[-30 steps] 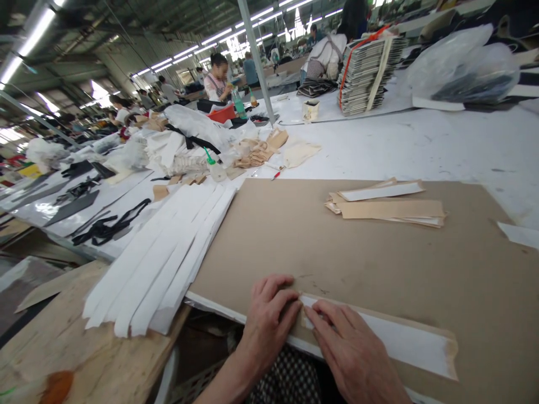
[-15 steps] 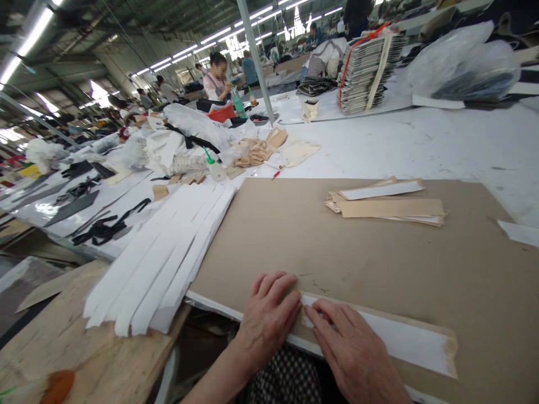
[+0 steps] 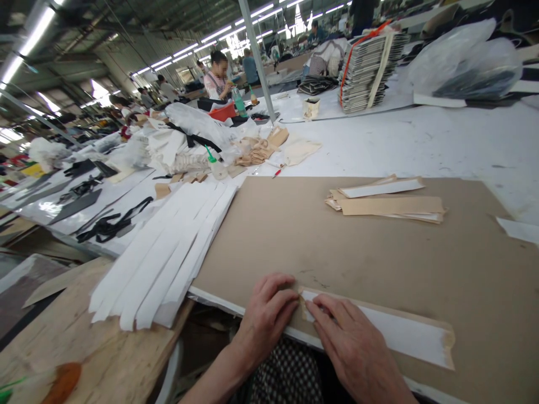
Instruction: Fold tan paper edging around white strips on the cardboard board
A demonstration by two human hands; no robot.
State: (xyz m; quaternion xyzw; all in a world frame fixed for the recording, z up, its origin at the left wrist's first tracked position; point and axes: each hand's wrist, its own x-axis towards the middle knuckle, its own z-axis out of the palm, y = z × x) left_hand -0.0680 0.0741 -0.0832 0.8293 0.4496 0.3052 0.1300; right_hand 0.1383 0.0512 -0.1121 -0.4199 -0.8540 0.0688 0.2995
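A long tan strip with a white paper-like facing (image 3: 415,334) lies along the near edge of the brown board (image 3: 269,235). At its left end, my left hand (image 3: 269,306) is closed, with thumb and fingertips pinching the short tan edge. Close beside it, my right hand (image 3: 351,342) lies over the strip, fingers bent and pressed together, its fingertips gripping the same end. The fingertips almost meet, and the part of the strip beneath my right hand is hidden. Farther back on the board rests a small pile of similar tan and white strips (image 3: 391,206).
Many long white strips (image 3: 168,247) fan out left of the board, overhanging a wooden surface (image 3: 105,348). Behind them are a green-tipped bottle (image 3: 217,167) and tan scraps (image 3: 256,150). A tied stack (image 3: 366,73) and plastic bags (image 3: 467,64) stand at the back. A person (image 3: 217,78) works farther off.
My left fingers have curled in more tightly at the strip's left end. My right hand stays nearly in place on the strip, and the view has shifted slightly.
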